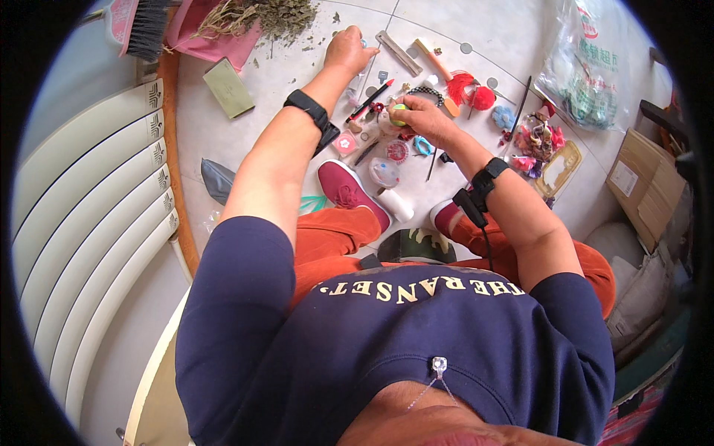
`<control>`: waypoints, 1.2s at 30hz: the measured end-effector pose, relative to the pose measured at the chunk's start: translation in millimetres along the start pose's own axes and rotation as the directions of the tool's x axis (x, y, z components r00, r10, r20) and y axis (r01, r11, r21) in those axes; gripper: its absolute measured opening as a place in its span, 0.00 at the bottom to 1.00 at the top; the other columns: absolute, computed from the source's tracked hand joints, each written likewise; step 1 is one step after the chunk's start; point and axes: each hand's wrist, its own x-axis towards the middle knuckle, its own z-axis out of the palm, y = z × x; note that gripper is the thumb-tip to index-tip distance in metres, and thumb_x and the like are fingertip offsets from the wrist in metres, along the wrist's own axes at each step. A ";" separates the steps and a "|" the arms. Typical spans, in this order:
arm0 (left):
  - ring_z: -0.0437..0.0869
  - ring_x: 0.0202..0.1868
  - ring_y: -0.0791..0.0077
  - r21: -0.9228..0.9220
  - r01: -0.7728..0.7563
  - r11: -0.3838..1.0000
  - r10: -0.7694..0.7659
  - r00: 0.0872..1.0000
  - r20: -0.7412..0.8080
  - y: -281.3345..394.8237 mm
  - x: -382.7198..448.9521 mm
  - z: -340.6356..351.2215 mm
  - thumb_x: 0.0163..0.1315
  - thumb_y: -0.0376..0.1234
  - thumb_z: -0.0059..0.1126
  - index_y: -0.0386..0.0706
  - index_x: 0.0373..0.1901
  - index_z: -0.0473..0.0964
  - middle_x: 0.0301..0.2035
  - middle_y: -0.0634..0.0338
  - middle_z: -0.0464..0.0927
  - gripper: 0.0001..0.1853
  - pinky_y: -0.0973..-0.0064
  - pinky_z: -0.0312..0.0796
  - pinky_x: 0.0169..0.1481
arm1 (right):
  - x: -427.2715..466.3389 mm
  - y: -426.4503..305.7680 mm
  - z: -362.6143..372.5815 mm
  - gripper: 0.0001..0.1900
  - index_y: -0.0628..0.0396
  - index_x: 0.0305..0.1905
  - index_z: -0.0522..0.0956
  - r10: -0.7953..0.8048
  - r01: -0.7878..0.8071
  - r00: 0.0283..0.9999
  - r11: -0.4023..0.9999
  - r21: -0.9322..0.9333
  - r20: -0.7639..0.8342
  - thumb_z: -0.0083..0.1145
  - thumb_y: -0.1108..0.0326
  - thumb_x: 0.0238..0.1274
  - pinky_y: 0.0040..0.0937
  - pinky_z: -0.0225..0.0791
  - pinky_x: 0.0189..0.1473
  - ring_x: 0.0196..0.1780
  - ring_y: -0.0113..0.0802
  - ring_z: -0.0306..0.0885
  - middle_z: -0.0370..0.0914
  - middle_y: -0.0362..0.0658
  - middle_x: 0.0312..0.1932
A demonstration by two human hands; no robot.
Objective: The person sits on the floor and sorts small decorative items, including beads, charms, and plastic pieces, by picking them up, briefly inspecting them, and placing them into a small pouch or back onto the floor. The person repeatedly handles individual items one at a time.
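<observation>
My left hand [350,51] reaches out over the tiled floor, its fingers curled around a small blue object [364,43] that is mostly hidden. Closer to me, my right hand [427,118] grips a small yellow-green round object [399,114] between thumb and fingers. Around the hands lie a red-and-black pen [369,101], a key [383,76], a dark beaded bracelet [427,92] and a red tassel [459,86]. A red pompom [482,98] is to the right of the tassel. Nearer my feet are a blue ring-like item [422,146], a clear round container [384,171] and a white roll [396,205].
A pink dustpan [240,47] and dry leaves [284,19] lie at the far left, beside a broom [136,28]. A green box [228,88] sits near the radiator [95,189]. Rightward are hair ties [538,139], a plastic bag [585,67] and a cardboard box [644,184].
</observation>
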 end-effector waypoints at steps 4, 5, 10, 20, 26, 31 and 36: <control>0.82 0.38 0.53 0.003 0.088 0.996 -0.088 0.996 0.010 -1.7 4.3 17.5 0.44 0.43 0.70 0.39 0.34 0.77 0.32 0.47 0.81 0.20 0.63 0.74 0.46 | 2.1 3.6 -4.2 0.05 0.52 0.37 0.74 0.016 -0.016 1.000 1.000 0.002 -0.006 0.57 0.65 0.63 0.22 0.70 0.34 0.32 0.22 0.74 0.75 0.35 0.31; 0.82 0.38 0.53 0.006 0.059 0.998 -0.059 0.998 -0.015 -3.5 4.3 20.2 0.43 0.43 0.70 0.39 0.34 0.77 0.32 0.47 0.81 0.20 0.63 0.74 0.45 | 3.0 4.7 -4.9 0.05 0.52 0.37 0.74 0.022 -0.021 1.000 0.999 0.023 -0.005 0.58 0.65 0.63 0.22 0.69 0.34 0.32 0.23 0.74 0.75 0.35 0.31; 0.83 0.34 0.66 -0.301 0.157 0.941 -0.125 0.984 0.124 -13.2 0.3 17.7 0.50 0.35 0.67 0.37 0.37 0.77 0.30 0.52 0.81 0.15 0.72 0.76 0.40 | 6.1 6.4 -5.7 0.07 0.52 0.35 0.73 -0.011 0.010 1.000 0.978 0.209 0.002 0.58 0.63 0.63 0.22 0.68 0.34 0.33 0.24 0.74 0.74 0.36 0.31; 0.78 0.27 0.82 -0.687 0.434 0.582 0.030 0.833 0.552 43.6 -58.4 -9.1 0.59 0.30 0.61 0.37 0.39 0.75 0.28 0.63 0.78 0.09 0.83 0.73 0.33 | -1.5 33.5 8.6 0.12 0.57 0.34 0.79 0.032 -0.017 0.997 0.983 -0.182 0.075 0.59 0.59 0.57 0.23 0.66 0.30 0.29 0.24 0.71 0.76 0.37 0.28; 0.79 0.26 0.79 -0.625 0.210 0.751 0.238 0.798 0.554 109.8 -91.8 38.1 0.53 0.30 0.66 0.35 0.36 0.76 0.26 0.61 0.79 0.12 0.79 0.74 0.30 | -8.7 76.7 13.3 0.09 0.54 0.35 0.78 0.142 -0.017 0.977 0.792 -0.611 0.157 0.57 0.60 0.57 0.24 0.68 0.28 0.29 0.24 0.73 0.74 0.36 0.26; 0.84 0.37 0.67 -0.597 -0.089 0.798 0.391 0.829 0.399 135.7 -99.7 50.6 0.51 0.33 0.66 0.39 0.38 0.78 0.34 0.53 0.82 0.13 0.71 0.75 0.44 | -16.4 76.3 5.3 0.20 0.58 0.42 0.79 0.057 0.090 0.977 0.763 -0.640 0.205 0.54 0.52 0.55 0.32 0.71 0.31 0.31 0.32 0.77 0.80 0.45 0.32; 0.75 0.46 0.54 -0.222 -0.298 0.928 0.273 0.952 -0.136 75.8 -81.0 12.9 0.47 0.30 0.59 0.45 0.35 0.76 0.38 0.51 0.74 0.11 0.63 0.69 0.52 | -11.6 64.0 2.7 0.16 0.57 0.37 0.79 0.142 -0.074 0.981 0.899 -0.431 0.128 0.58 0.54 0.56 0.26 0.69 0.29 0.30 0.26 0.75 0.78 0.39 0.29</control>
